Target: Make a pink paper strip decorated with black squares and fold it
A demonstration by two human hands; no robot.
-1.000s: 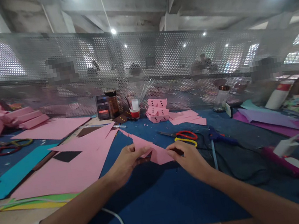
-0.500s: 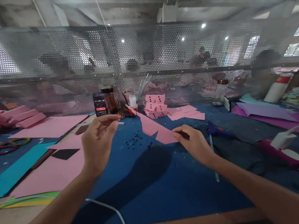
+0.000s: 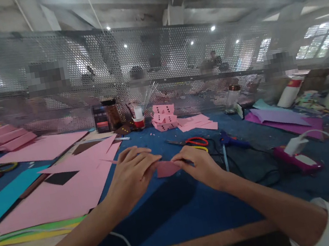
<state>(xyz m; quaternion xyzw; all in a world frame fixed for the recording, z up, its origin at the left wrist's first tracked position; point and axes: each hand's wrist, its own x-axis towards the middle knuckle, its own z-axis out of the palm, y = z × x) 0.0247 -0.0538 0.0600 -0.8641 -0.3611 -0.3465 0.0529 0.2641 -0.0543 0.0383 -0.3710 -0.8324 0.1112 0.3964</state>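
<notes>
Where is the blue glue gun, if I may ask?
In the head view, the blue glue gun lies right of the right hand, between scissors and the magenta power strip.

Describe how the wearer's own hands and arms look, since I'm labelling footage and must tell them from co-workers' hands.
Both the left hand and right hand are bare, without gloves or visible rings. White sleeves end near the elbows, leaving the forearms uncovered.

The left hand (image 3: pixel 133 170) hides part of the pink paper piece (image 3: pixel 168 168), the right hand (image 3: pixel 202 166) part of the red-and-yellow-handled scissors (image 3: pixel 197 140). The left edge cuts off folded pink paper shapes (image 3: pixel 16 138). People behind the perforated metal screen (image 3: pixel 167 52) are blurred.
</notes>
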